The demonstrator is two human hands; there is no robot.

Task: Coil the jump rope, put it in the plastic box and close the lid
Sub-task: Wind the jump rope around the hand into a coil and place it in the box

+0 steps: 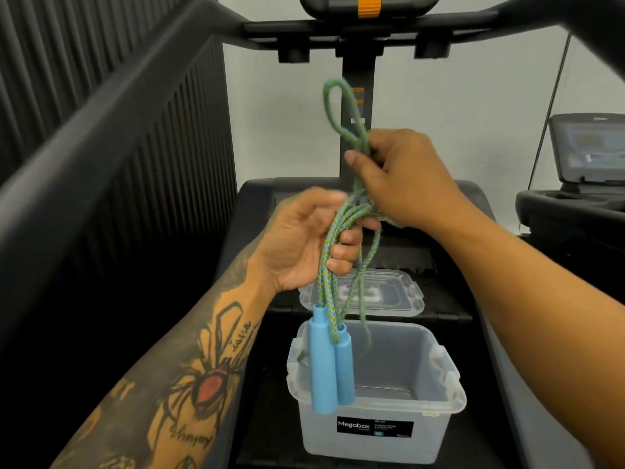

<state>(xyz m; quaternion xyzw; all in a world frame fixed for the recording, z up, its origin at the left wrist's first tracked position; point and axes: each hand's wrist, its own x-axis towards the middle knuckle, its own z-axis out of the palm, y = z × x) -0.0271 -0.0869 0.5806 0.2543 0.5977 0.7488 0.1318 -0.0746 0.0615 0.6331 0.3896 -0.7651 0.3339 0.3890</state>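
Observation:
The jump rope is a blue-green braided cord with two light blue handles. My left hand grips the folded strands in the middle, and the handles hang down from it over the left rim of the box. My right hand pinches the strands higher up, with a loop sticking up above its fingers. The clear plastic box stands open on the treadmill deck below my hands, a black label on its front. Its clear lid lies flat just behind it.
I stand on a black treadmill, its belt under the box and lid. Handrails run along the left and top, with a centre post behind the rope. Another machine with a screen stands at the right.

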